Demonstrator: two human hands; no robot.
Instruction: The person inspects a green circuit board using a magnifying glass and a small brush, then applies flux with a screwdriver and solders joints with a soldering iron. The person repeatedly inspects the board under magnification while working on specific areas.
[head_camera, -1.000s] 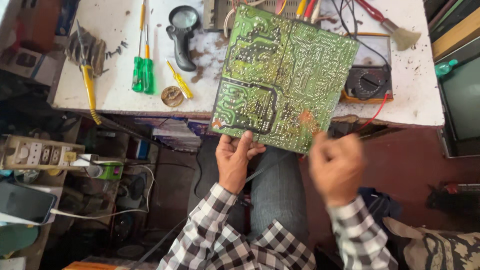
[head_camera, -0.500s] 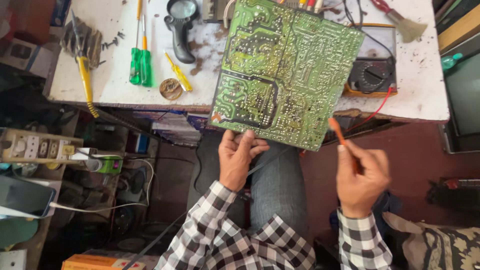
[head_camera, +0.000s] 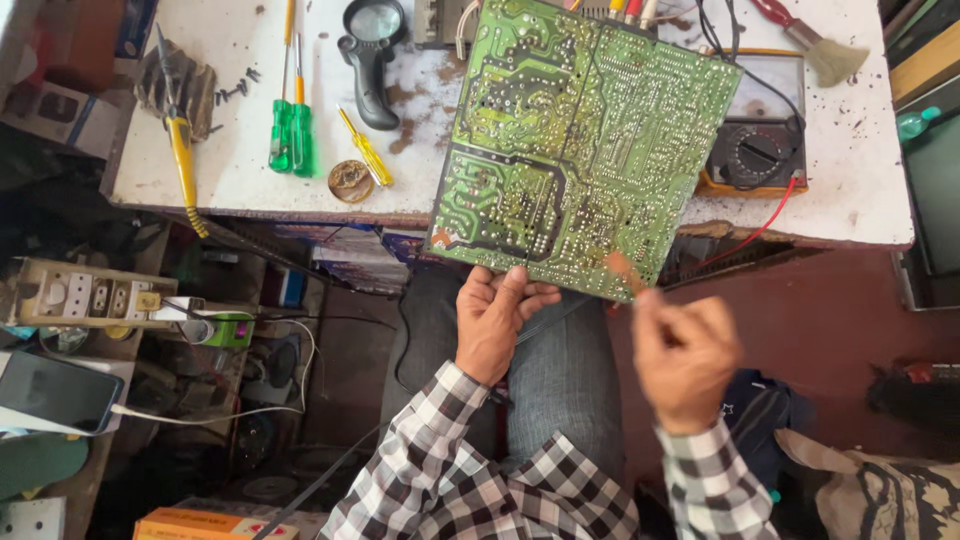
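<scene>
A large green circuit board (head_camera: 585, 140) is tilted up over the front edge of the white workbench (head_camera: 230, 170), solder side facing me. My left hand (head_camera: 495, 325) grips the board's lower edge from below. My right hand (head_camera: 685, 355) is closed on a thin orange-tipped tool (head_camera: 622, 272), blurred by motion, whose tip sits at the board's lower right edge. Both of my sleeves are black-and-white check.
On the bench lie two green screwdrivers (head_camera: 290, 125), a small yellow screwdriver (head_camera: 365, 150), a yellow-handled tool (head_camera: 182, 150), a black magnifier (head_camera: 372, 55), a round tin (head_camera: 350, 180), a multimeter (head_camera: 755, 155) with red lead, and a brush (head_camera: 815, 40). A power strip (head_camera: 85, 295) and phone (head_camera: 55, 390) sit at left.
My right hand moved from beside the board down and away, then back up to the lower right edge with the thin tool. The left hand kept its hold on the board.
</scene>
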